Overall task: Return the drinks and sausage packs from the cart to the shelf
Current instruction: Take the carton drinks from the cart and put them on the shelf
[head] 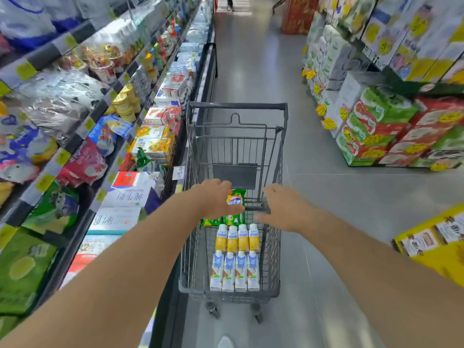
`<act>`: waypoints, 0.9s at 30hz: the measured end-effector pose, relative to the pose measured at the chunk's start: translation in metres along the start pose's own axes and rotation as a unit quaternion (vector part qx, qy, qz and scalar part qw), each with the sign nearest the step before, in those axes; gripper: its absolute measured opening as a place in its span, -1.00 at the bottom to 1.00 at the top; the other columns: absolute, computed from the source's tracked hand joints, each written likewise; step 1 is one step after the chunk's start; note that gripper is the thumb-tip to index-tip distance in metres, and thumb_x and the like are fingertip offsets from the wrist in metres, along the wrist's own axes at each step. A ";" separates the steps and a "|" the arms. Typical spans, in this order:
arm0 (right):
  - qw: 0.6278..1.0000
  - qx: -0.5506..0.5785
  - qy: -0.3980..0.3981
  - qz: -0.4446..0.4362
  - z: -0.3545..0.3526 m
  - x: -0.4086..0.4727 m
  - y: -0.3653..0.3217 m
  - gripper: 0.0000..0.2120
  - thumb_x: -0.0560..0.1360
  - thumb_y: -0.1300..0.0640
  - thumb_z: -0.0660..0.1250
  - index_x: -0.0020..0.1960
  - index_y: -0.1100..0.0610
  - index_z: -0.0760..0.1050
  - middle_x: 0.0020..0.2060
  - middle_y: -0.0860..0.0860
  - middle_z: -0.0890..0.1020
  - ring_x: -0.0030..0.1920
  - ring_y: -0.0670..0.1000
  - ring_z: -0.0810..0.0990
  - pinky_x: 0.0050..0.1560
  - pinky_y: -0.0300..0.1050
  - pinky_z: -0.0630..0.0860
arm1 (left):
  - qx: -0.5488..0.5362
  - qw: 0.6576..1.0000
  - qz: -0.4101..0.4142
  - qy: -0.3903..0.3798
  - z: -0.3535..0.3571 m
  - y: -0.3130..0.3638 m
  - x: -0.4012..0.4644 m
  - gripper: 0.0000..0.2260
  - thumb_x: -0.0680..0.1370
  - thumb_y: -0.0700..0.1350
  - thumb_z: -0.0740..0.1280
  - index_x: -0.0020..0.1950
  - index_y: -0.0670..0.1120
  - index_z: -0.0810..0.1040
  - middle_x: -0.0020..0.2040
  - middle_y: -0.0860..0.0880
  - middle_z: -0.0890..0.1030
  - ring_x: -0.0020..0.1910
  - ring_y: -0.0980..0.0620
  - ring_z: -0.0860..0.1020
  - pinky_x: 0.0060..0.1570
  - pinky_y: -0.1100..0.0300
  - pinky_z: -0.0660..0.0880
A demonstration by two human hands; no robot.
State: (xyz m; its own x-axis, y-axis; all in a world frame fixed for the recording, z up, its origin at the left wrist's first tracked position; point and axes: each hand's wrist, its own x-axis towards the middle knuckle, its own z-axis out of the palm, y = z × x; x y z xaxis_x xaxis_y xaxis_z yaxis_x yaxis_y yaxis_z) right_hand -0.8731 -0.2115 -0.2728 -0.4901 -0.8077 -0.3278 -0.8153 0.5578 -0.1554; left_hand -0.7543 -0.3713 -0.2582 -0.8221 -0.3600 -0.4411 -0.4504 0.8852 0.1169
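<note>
Hands out over the cart point(234, 106) now, both arms stretched forward above the basket. Left hand point(217, 198) sits palm down right over the green sausage packs point(234, 197), fingers slightly curled and loosely apart, thumb alongside one pack; whether it truly grips the pack or only touches it, I cannot tell. Right hand point(281, 209) hangs just beside it at the handle end of the folded child seat, fingers spread and relaxed, clamped on nothing. Down in the basket, more green packs point(222, 221) lie flat against the wire floor, partly hidden under the left hand. Next to them, towards the camera, a tidy row of four yellow drink bottles point(237, 238) with white caps lies side by side, touching. Nearer still, a second row of four white-and-blue drink bottles point(234, 271), lined up the same way, their bottoms at the basket's near wall. So every drink is in the cart, and the sausage packs too. To the left runs the chilled shelf point(105, 101), crowded with yoghurt cups, cartons and bagged goods, yellow price tags along its edges, the cart standing just beside its lower ledge. On the right, across the grey aisle floor point(251, 71), stacked boxed goods point(376, 126) in red and green sit well apart from the cart.
</note>
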 end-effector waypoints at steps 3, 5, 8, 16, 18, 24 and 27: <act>1.000 0.004 -0.028 0.009 0.031 0.038 0.005 -0.36 0.51 -0.25 0.29 0.42 0.14 0.33 0.32 0.11 0.45 0.33 0.13 0.43 0.37 0.11 0.38 | -0.004 0.999 0.013 -0.031 0.027 -0.008 0.039 -0.21 0.53 0.36 0.17 0.58 -0.13 0.13 0.52 -0.17 0.28 0.46 -0.21 0.29 0.39 -0.16 0.31; 0.999 0.005 -0.051 0.016 0.057 0.060 0.011 -0.37 0.51 -0.25 0.28 0.39 0.17 0.35 0.30 0.13 0.46 0.32 0.15 0.44 0.34 0.11 0.40 | -0.008 0.998 0.013 -0.061 0.052 -0.013 0.062 -0.22 0.54 0.35 0.17 0.58 -0.12 0.14 0.52 -0.17 0.28 0.46 -0.21 0.28 0.38 -0.14 0.31; 0.995 0.015 -0.094 0.017 0.103 0.091 0.021 -0.39 0.51 -0.25 0.29 0.35 0.18 0.37 0.27 0.14 0.48 0.29 0.17 0.46 0.30 0.11 0.40 | -0.030 0.994 -0.004 -0.102 0.095 -0.023 0.094 -0.24 0.55 0.34 0.18 0.57 -0.12 0.16 0.50 -0.16 0.30 0.45 -0.19 0.29 0.38 -0.12 0.31; 0.978 0.043 -0.203 0.021 0.229 0.131 0.048 -0.49 0.55 -0.17 0.27 0.32 0.18 0.40 0.26 0.18 0.48 0.28 0.22 0.46 0.27 0.08 0.40 | -0.140 0.972 -0.045 -0.184 0.211 -0.031 0.149 -0.41 0.60 0.19 0.23 0.53 -0.09 0.25 0.49 -0.16 0.34 0.46 -0.18 0.32 0.34 0.00 0.33; 0.975 0.039 -0.218 0.030 0.254 0.138 0.054 -0.50 0.58 -0.11 0.28 0.37 0.19 0.36 0.28 0.19 0.47 0.29 0.23 0.47 0.26 0.07 0.40 | -0.170 0.963 -0.060 -0.200 0.248 -0.037 0.160 -0.41 0.58 0.20 0.28 0.52 -0.03 0.26 0.45 -0.13 0.38 0.44 -0.20 0.35 0.33 -0.02 0.36; 0.958 0.085 -0.235 0.138 0.330 0.165 0.051 -0.65 0.55 0.21 0.29 0.32 0.22 0.42 0.26 0.18 0.50 0.25 0.21 0.53 0.19 0.04 0.50 | -0.199 0.941 -0.150 -0.229 0.335 -0.052 0.182 -0.29 0.56 0.21 0.30 0.57 -0.12 0.17 0.53 -0.13 0.26 0.50 -0.14 0.25 0.42 -0.05 0.29; 0.931 0.149 -0.247 0.222 0.367 0.177 0.047 -0.57 0.50 0.24 0.36 0.35 0.23 0.41 0.27 0.17 0.50 0.24 0.20 0.54 0.18 0.04 0.53 | -0.200 0.934 -0.194 -0.223 0.374 -0.063 0.197 -0.27 0.54 0.20 0.31 0.58 -0.10 0.14 0.53 -0.15 0.23 0.48 -0.17 0.25 0.40 -0.07 0.31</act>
State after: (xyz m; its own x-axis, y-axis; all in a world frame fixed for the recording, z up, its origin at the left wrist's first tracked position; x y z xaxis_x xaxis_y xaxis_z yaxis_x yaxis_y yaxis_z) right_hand -0.8853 -0.2581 -0.6800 -0.4968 -0.3389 -0.7990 -0.4086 0.9035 -0.1292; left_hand -0.7570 -0.3881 -0.6852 -0.3835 -0.3931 -0.8357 -0.8514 0.5011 0.1550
